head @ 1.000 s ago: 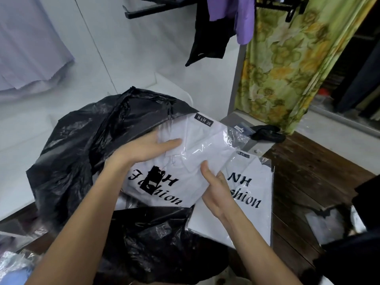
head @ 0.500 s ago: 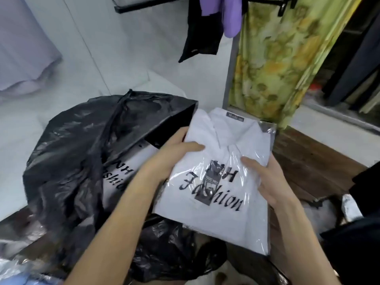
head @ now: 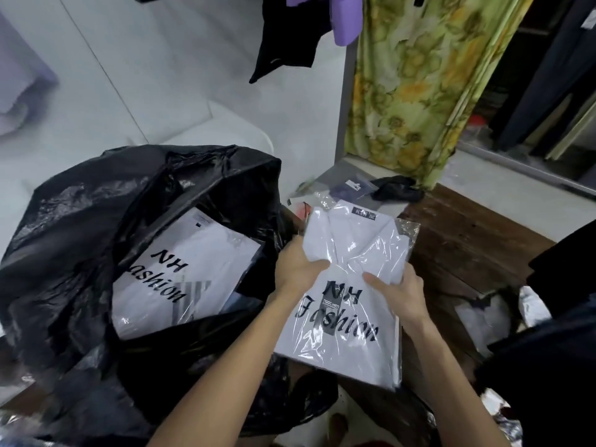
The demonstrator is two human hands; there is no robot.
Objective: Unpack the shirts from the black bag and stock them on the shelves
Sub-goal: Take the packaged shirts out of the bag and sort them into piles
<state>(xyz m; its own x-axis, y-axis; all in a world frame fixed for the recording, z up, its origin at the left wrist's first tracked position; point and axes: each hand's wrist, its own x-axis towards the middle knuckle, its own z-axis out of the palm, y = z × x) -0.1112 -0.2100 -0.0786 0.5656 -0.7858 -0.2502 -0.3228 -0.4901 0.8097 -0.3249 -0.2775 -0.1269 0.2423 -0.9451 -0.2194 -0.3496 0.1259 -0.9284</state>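
A white shirt (head: 348,285) in a clear wrapper is held by both hands, just to the right of the black bag (head: 96,253). The shirt's left edge is gripped by the left hand (head: 298,269), with the thumb curled over the top and the other fingers hidden under it. The right side is held by the right hand (head: 400,296), with the thumb pressed flat on the wrapper and the fingers (head: 408,274) tucked round the edge. The words "NH Fashion" are printed below the thumbs. A second wrapped shirt (head: 183,275) is seen inside the open bag, left of the left fingers. A flowery curtain (head: 419,85) hangs beyond the fingers.
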